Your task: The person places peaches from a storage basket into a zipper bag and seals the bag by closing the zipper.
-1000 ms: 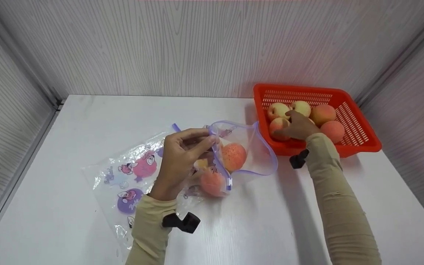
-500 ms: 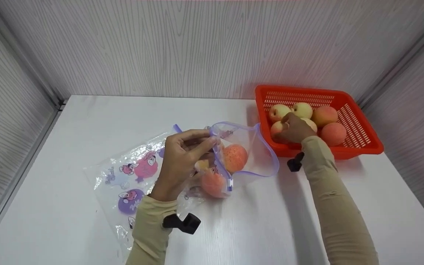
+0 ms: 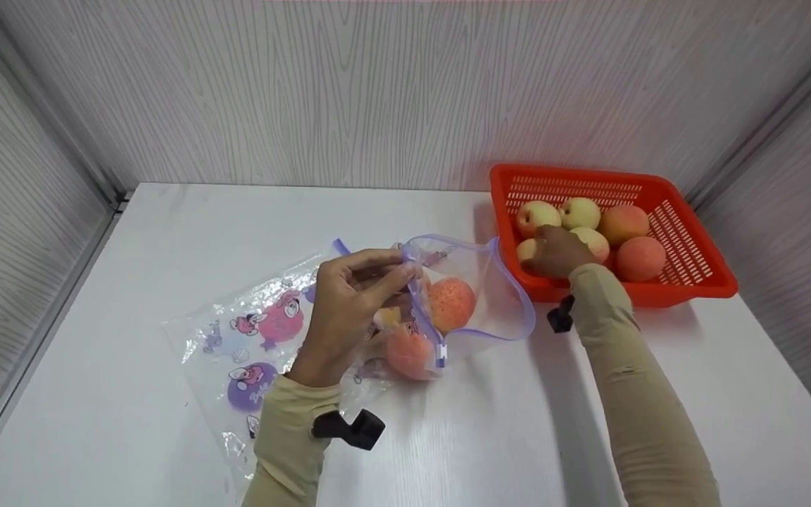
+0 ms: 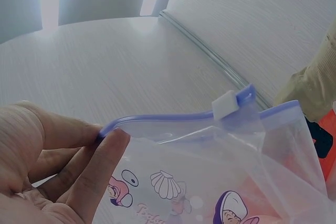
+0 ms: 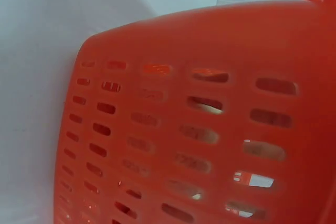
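Observation:
My left hand pinches the purple zip edge of a clear zipper bag printed with cartoon figures; the bag's mouth stands open. Inside the bag are orange-pink peaches, one near the mouth and one lower down. A white slider sits on the zip. To the right, my right hand reaches into a red plastic basket and grips a pale peach at the basket's near left corner. The hand covers most of this fruit. The right wrist view shows only the basket's slotted wall.
Several other peaches lie in the basket, among them a yellowish one and a redder one. The bag's printed body spreads flat over the white table to the left. Panels enclose the back and sides.
My right hand has sunk lower around the peach, its fingers drawing in over it. The left hand keeps its pinch on the bag's edge. The head view has shifted slightly.

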Motion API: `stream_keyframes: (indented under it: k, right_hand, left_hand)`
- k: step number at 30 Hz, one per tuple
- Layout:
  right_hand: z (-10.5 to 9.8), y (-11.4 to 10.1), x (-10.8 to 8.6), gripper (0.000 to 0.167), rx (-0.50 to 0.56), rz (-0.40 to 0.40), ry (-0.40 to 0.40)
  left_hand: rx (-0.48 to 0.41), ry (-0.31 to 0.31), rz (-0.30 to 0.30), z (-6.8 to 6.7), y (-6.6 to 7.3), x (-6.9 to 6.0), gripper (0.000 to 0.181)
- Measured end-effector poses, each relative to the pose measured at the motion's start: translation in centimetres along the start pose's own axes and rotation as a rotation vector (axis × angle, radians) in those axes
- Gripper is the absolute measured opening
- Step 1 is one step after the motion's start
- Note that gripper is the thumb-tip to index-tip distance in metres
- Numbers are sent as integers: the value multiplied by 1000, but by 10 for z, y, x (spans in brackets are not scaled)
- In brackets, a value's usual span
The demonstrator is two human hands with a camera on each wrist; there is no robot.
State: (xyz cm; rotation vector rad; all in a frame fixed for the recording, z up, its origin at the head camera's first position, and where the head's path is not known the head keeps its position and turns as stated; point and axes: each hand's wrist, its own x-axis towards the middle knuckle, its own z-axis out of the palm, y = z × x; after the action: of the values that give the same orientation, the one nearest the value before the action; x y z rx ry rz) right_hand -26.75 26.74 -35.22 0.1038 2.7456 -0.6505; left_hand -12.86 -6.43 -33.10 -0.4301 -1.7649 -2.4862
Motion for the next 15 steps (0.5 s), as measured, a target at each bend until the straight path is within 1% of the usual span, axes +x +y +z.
stream_keyframes:
  k: [2,4,8,10,12,15]
  right_hand:
    - [1,3,2,79,6,21,-2]
    - [2,4,2,78,3,24,12]
    - [3,6,-2,76,-13,-2,74]
    - [2,5,-7,76,25,-17,115]
    - [-2,2,-13,77,91,-42,173]
    - [-9,-3,-26,79,245,-76,261]
  left_hand:
    - [2,-2,2,0,-1,0,18]
    - [7,-6,4,1,-2,0,18]
    - [9,-9,3,0,-5,0,18]
    - [4,-5,4,0,-4,0,17]
    - [-6,-3,6,0,-3,0,17]
    - [-12,-1,6,-1,-3,1,17]
